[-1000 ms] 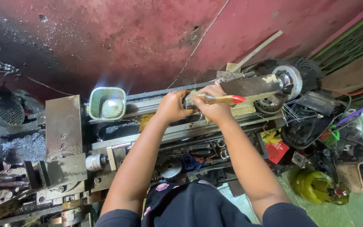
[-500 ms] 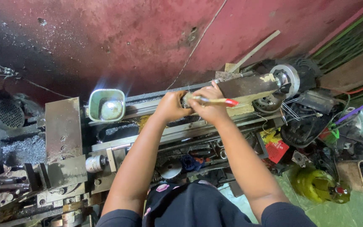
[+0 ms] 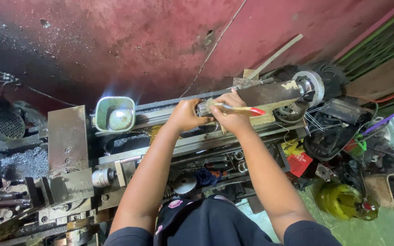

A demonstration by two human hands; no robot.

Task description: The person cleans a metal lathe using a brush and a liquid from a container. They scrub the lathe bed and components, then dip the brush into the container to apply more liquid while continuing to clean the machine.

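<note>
My left hand (image 3: 185,115) grips a small ribbed metal part (image 3: 202,109) over the lathe bed (image 3: 192,143). My right hand (image 3: 232,114) holds a paintbrush (image 3: 238,109) with a wooden handle and a red tip, its bristles laid against the metal part. Both hands meet just left of the dark tailstock (image 3: 270,93). Most of the metal part is hidden by my fingers.
A green container (image 3: 115,113) with liquid stands on the lathe to the left. The carriage and a steel plate (image 3: 68,136) sit at left with metal chips. A handwheel (image 3: 310,85), a red box (image 3: 301,164), a yellow object (image 3: 343,200) and cables crowd the right.
The brush has shifted slightly back and forth across the metal part; the red tip sits a little further right than half a second ago. The left hand stays put.
</note>
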